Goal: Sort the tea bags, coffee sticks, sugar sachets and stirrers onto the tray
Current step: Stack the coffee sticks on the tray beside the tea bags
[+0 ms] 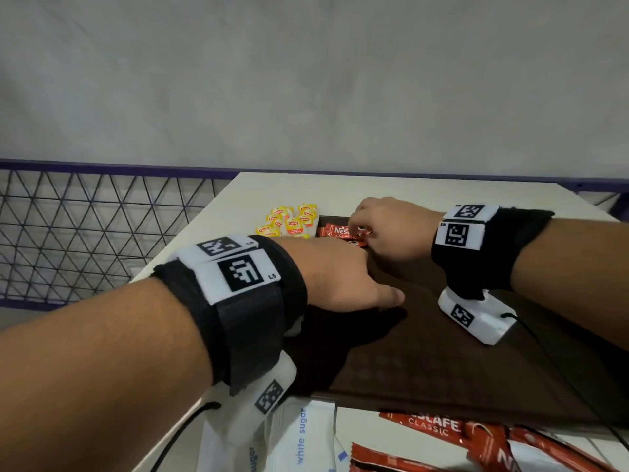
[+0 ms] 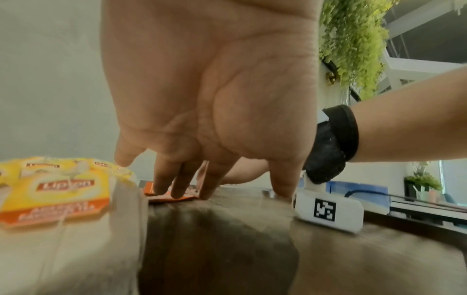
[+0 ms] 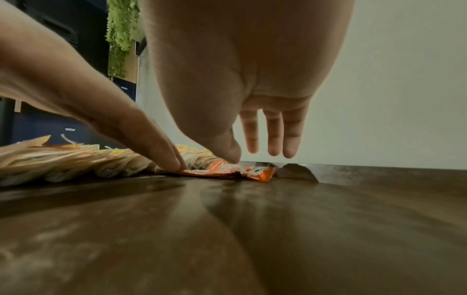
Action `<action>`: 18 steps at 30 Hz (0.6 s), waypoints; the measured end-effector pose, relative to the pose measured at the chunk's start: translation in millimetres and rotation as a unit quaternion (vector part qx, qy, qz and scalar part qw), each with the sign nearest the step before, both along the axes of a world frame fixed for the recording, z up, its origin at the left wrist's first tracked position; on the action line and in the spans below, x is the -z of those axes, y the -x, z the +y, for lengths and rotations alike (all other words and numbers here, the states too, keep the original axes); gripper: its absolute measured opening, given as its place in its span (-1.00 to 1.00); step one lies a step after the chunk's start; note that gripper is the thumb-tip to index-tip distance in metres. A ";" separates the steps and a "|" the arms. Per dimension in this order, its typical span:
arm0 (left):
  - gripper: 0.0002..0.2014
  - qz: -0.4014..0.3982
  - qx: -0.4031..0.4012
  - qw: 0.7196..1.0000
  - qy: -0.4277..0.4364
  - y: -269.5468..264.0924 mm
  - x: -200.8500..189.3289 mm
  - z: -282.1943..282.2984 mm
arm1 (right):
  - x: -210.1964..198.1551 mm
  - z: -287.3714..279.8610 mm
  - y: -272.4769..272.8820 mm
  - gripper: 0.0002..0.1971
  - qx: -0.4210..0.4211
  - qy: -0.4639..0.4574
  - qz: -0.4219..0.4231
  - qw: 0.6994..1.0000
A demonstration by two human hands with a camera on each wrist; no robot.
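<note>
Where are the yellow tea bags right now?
In the head view the yellow Lipton tea bags lie in a pile at the dark brown tray's far left corner, just left of the red coffee sticks.

Dim, soft indoor light; wrist views blurred and warped at edges.

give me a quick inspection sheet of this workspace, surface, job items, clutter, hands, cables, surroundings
surface: white table with a dark brown tray on it.
job's things: red coffee sticks at the tray's far left corner; yellow tea bags heaped on the table beside it; more coffee sticks and white sugar sachets near the tray's near edge; stirrers: nothing seen.
clutter: nothing seen.
grippers: left hand with straight fingertips on the coffee sticks; right hand touching the same sticks, thumb down.
cables: black cable from the right wrist unit.
surroundings: grey wall, wire mesh, hanging green plant.
</note>
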State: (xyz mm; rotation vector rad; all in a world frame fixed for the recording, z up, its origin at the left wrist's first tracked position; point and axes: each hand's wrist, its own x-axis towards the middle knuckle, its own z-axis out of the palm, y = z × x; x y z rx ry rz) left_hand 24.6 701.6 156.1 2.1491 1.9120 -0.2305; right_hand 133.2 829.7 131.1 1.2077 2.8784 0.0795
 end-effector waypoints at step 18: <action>-0.44 0.060 0.026 0.990 -0.127 109.9 -11.4 -75.2 | -49.4 -77.0 -42.8 -0.67 0.073 0.121 0.143 0.980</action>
